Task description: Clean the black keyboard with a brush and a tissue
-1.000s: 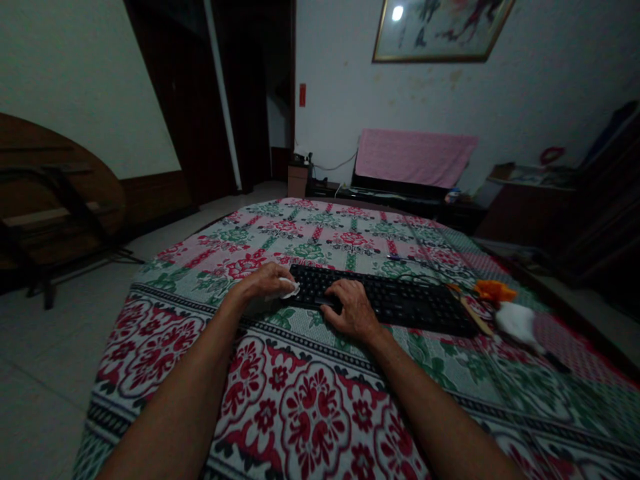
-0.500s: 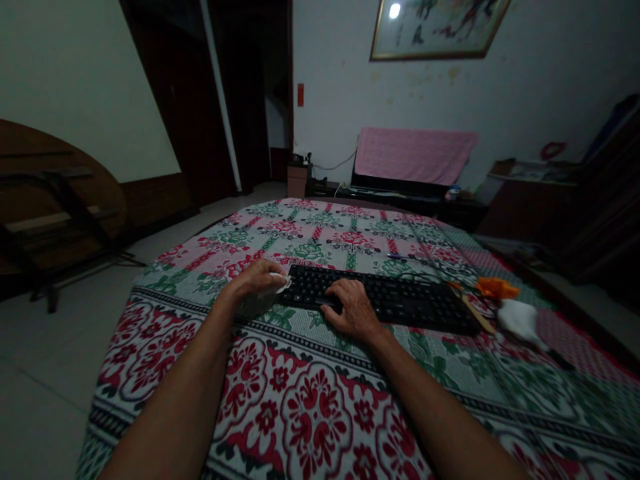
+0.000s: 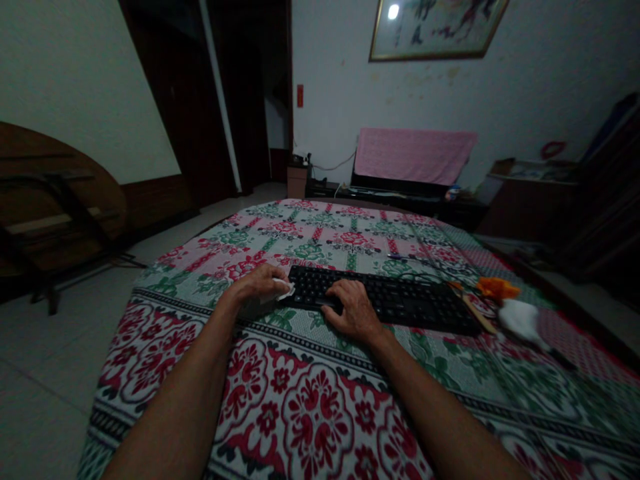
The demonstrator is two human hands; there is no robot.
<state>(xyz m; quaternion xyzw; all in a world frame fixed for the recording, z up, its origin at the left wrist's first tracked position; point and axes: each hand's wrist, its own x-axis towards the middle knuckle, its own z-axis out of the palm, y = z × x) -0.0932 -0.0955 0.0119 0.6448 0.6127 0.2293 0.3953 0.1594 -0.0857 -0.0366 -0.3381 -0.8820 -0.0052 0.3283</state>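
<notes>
A black keyboard (image 3: 415, 303) lies on a patterned tablecloth in front of me. At its left end my left hand (image 3: 260, 283) is closed on a crumpled white cloth or tissue (image 3: 285, 289), which touches the keyboard's left edge. My right hand (image 3: 353, 310) rests on the left-middle part of the keyboard. Its fingers lie bent over the keys, with the thumb apart near the front edge. The palm hides the keys under it.
Right of the keyboard lie a wooden-handled brush (image 3: 477, 313), an orange cloth (image 3: 497, 289) and a white fluffy thing with a dark handle (image 3: 520, 320). A purple-tipped pen-like tool (image 3: 397, 257) and a cable lie behind it. The tablecloth (image 3: 315, 427) covers the table.
My left hand has shifted slightly to the right with the white cloth, whose edge now shows further out past the fingertips. My right hand and the keyboard look unchanged.
</notes>
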